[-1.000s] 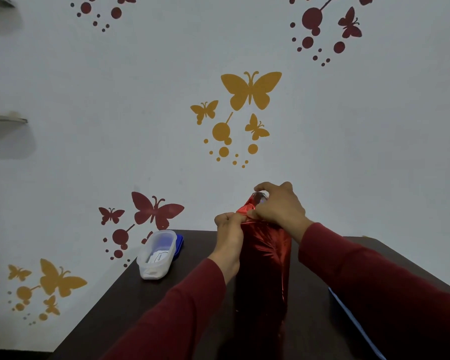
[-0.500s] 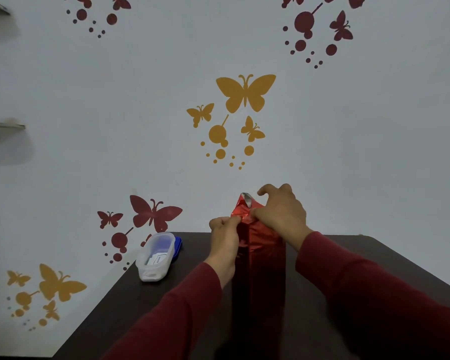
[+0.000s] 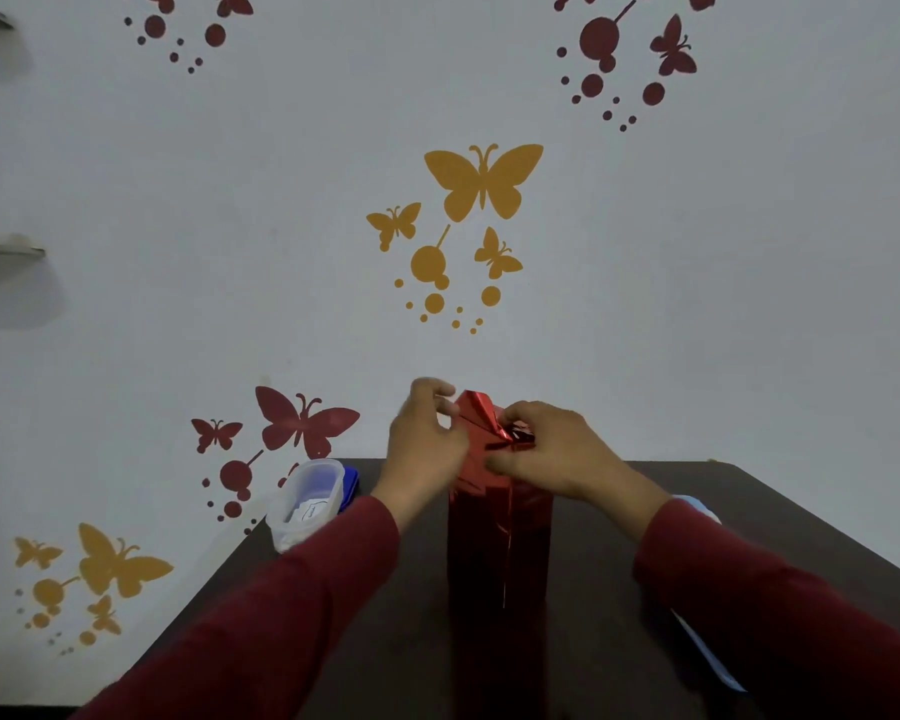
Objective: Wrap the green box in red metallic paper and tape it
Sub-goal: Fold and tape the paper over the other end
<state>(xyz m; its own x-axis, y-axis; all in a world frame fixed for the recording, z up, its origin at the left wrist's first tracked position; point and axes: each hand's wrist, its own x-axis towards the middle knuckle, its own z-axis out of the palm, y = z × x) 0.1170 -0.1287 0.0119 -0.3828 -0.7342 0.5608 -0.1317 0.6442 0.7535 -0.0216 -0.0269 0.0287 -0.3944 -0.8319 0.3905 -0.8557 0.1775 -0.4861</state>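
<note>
The box (image 3: 499, 543) stands upright on the dark table (image 3: 619, 641), near the middle, fully covered in red metallic paper (image 3: 476, 415); no green surface shows. A vertical seam runs down the side facing the person.

At the top end, the paper is gathered into loose folds. The right hand (image 3: 552, 452) rests on top of the box with its fingers curled over a crumpled fold of paper, pinching it down. The left hand (image 3: 424, 444) is at the upper left edge of the box. Its fingers are bent toward a raised triangular flap of paper, but motion blur hides the fingertips, so whether they pinch the flap or only touch it cannot be told. Both arms wear dark red sleeves.

To the left of the box, at the far left corner of the table, lies a clear plastic container (image 3: 310, 504) with a blue lid (image 3: 352, 485) beneath it. A pale blue sheet (image 3: 707, 662) shows on the table under the right forearm.

The wall (image 3: 697, 304) behind carries yellow and red butterfly stickers.
</note>
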